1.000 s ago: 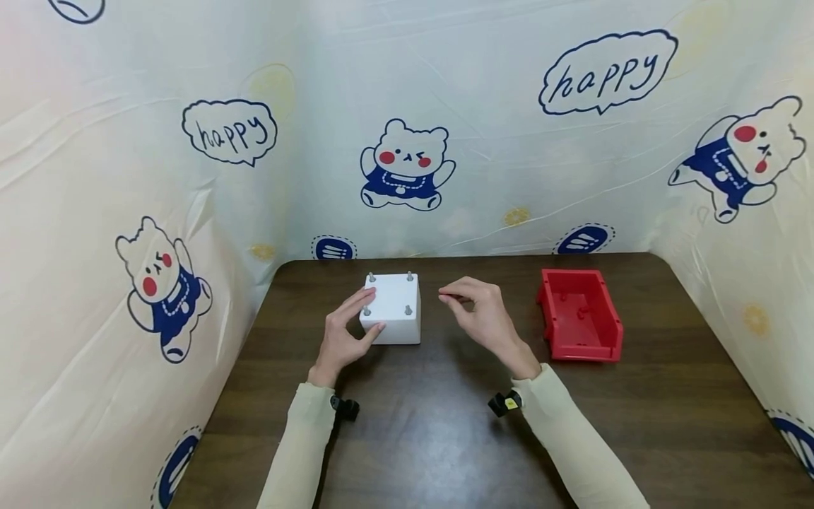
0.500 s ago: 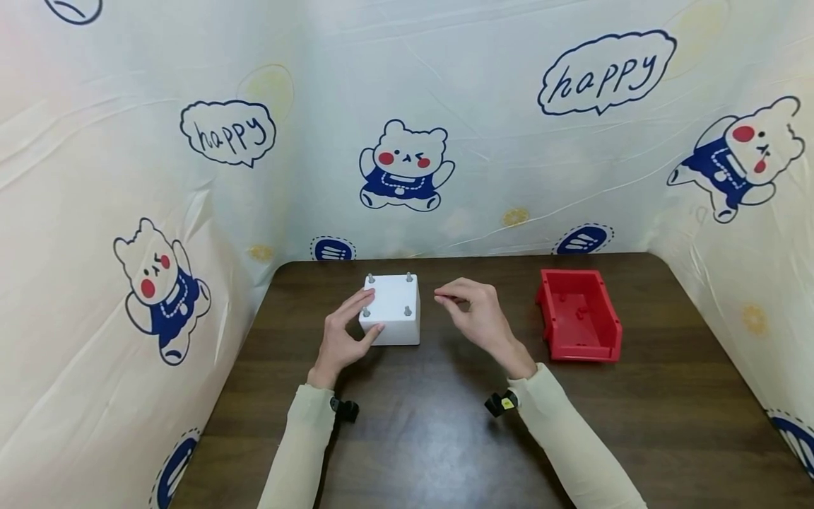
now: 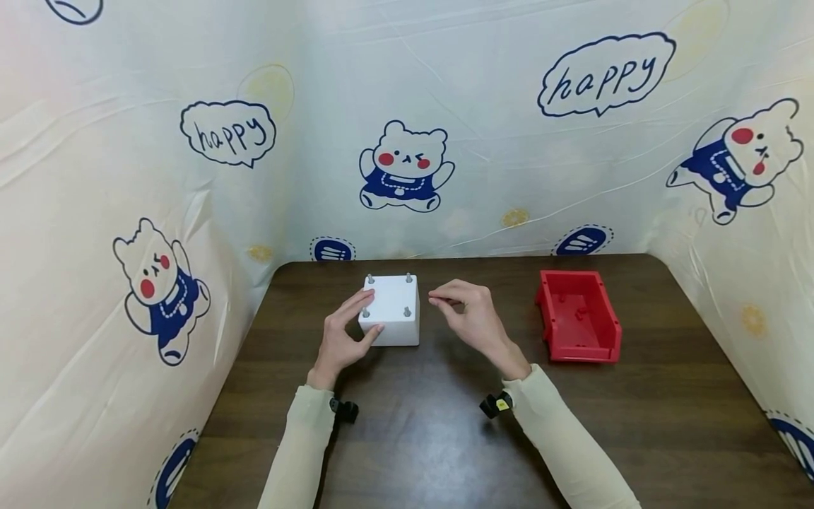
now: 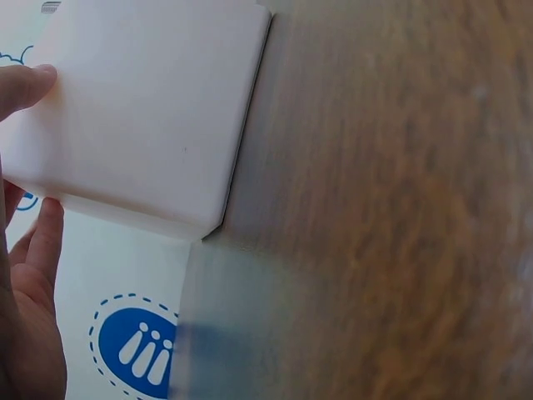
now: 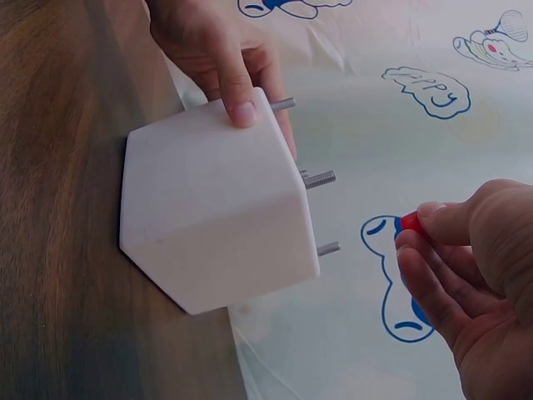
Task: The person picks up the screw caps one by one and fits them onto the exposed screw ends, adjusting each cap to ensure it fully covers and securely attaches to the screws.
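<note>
A white box (image 3: 391, 300) stands on the table with several threaded metal studs (image 3: 408, 311) sticking up near its top corners. My left hand (image 3: 339, 344) grips the box from the left, its thumb on the near face and its fingers at the left edge. My right hand (image 3: 473, 319) is in the air a short way right of the box. Between its thumb and index finger it pinches a small red piece (image 5: 410, 222), mostly hidden by the fingertips, so its exact kind cannot be told. In the right wrist view the studs (image 5: 320, 179) point toward the right hand, apart from it.
To the right on the brown table (image 3: 420, 438) sits a red open-front bin (image 3: 581, 346) with a few small red pieces (image 3: 581, 311) inside. A printed curtain (image 3: 483, 170) hangs behind the table and at both sides.
My right hand has moved slightly left toward the box, still pinching the small red piece. The left hand and the box have stayed in place.
</note>
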Available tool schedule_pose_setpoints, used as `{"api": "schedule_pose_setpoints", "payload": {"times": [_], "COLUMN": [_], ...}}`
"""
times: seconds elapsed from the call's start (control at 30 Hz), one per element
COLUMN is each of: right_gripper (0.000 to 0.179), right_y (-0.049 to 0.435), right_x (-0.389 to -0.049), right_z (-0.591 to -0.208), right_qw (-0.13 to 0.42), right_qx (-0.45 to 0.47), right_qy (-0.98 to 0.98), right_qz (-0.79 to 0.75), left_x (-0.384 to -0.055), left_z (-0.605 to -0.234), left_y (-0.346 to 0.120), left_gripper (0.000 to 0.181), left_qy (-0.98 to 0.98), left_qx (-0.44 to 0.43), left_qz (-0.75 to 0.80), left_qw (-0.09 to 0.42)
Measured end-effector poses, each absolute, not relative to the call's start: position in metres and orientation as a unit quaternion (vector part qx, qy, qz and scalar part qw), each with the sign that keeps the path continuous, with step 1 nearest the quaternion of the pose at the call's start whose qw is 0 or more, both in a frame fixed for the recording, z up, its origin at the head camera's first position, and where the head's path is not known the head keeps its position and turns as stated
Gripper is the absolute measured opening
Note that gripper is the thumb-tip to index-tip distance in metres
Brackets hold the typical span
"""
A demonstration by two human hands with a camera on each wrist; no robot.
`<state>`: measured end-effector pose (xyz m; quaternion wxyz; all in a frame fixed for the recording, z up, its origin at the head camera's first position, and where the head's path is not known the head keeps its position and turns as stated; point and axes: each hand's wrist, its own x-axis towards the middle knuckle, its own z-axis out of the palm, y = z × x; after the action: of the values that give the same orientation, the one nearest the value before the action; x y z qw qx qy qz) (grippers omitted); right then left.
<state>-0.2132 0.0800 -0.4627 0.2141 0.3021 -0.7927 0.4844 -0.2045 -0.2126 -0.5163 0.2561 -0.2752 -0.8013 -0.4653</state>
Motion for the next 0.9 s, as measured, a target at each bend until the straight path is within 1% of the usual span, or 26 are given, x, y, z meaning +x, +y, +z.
{"api": "schedule_pose_setpoints", "payload": {"times": [0.1, 0.2, 0.33, 0.57, 0.9], "right_gripper": [0.012, 0.012, 0.013, 0.014, 0.014], "right_y": [0.079, 0.078, 0.077, 0.074, 0.07], "right_x": [-0.214, -0.214, -0.214, -0.214, -0.214], "right_z": [-0.463, -0.464, -0.464, -0.465, -0.467], "right_qw": [0.212, 0.21, 0.205, 0.199, 0.21], "right_qx": [0.301, 0.301, 0.299, 0.298, 0.303], "right_qy": [-0.793, -0.794, -0.795, -0.797, -0.788], "right_qz": [0.485, 0.485, 0.487, 0.487, 0.493], "left_x": [-0.204, -0.212, -0.22, -0.206, -0.203], "left_z": [-0.517, -0.53, -0.544, -0.519, -0.514], "left_y": [-0.213, -0.22, -0.224, -0.213, -0.211], "left_gripper": [0.06, 0.062, 0.064, 0.06, 0.059], "left_qy": [-0.808, -0.815, -0.812, -0.803, -0.808], "left_qx": [-0.266, -0.257, -0.258, -0.272, -0.266], "left_qz": [-0.464, -0.46, -0.464, -0.466, -0.466], "left_qw": [0.248, 0.239, 0.242, 0.252, 0.245]}}
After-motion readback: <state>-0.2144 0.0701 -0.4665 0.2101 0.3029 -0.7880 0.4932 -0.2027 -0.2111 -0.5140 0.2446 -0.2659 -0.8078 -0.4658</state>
